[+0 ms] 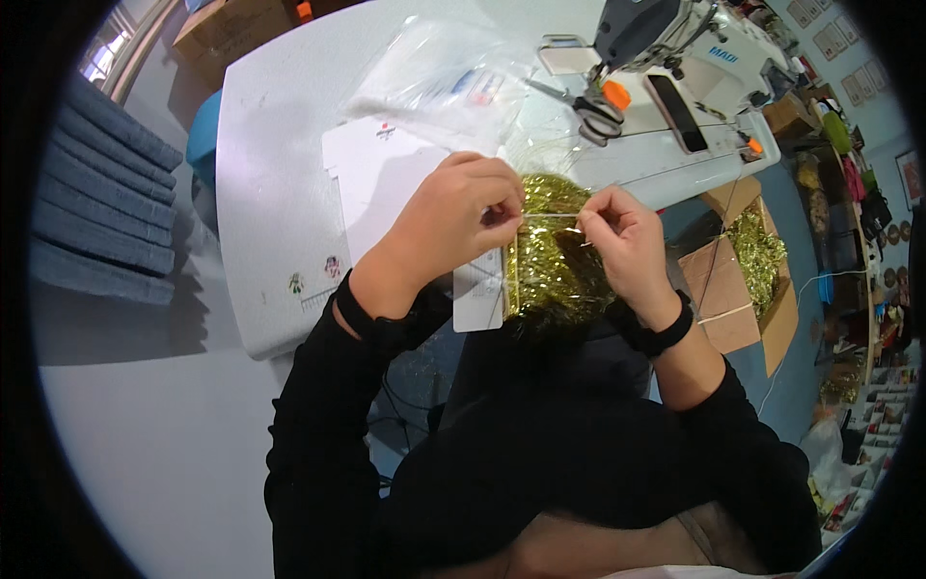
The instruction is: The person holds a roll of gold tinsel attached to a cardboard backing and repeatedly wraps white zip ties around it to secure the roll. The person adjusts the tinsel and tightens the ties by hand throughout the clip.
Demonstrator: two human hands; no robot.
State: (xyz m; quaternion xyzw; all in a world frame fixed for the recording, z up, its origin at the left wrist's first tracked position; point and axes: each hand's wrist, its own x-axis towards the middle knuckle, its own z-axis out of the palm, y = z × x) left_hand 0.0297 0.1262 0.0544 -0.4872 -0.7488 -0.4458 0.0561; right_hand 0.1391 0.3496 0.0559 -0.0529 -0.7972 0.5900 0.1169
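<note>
Between my two hands a thin white strand (550, 215) is pulled straight, its ends pinched in the fingertips of my left hand (463, 203) and my right hand (626, 239). It crosses over a bunch of shiny gold tinsel (546, 268), whose lower part falls in shadow near my lap. A pale narrow band runs along the tinsel's left side. Beside that band is a white card (479, 293) with small print, partly covered by my left hand. Whether the strand is thread or elastic I cannot tell.
A large white card sheet (376, 181) and clear plastic bags (441, 72) lie on the white table (282, 145). Scissors (597, 116) and a phone (676, 112) rest near the sewing machine (694, 51). An open cardboard box (723, 289) at right holds gold tinsel (756, 250).
</note>
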